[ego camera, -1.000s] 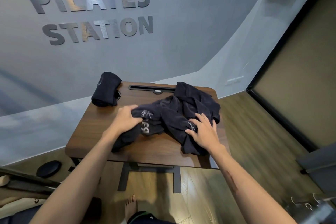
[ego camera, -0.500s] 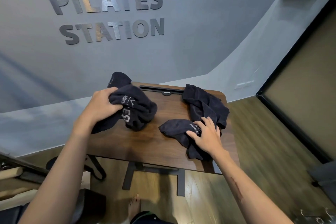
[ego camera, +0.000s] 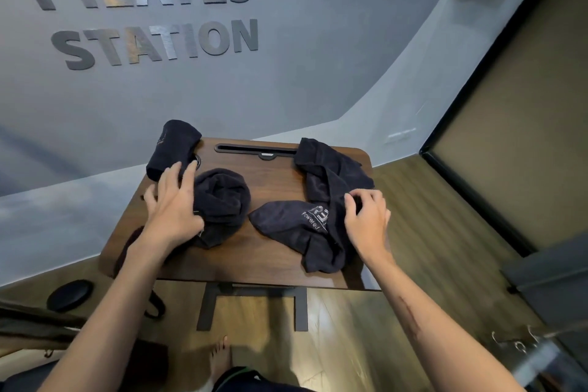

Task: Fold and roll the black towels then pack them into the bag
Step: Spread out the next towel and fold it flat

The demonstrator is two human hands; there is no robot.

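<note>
Towels point(ego camera: 321, 200) on table point(ego camera: 276, 264) — loose, unbagged

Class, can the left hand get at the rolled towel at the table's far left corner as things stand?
Probably yes: the left hand lies open right beside the rolled towel, its fingers already at the towel's near end, with nothing between them.

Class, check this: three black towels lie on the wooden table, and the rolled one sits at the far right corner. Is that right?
Not quite. The head view shows the rolled towel at the far left corner of the wooden table, not the right. The rest holds: three black towels lie there, with a bunched towel and a loose towel.
</note>
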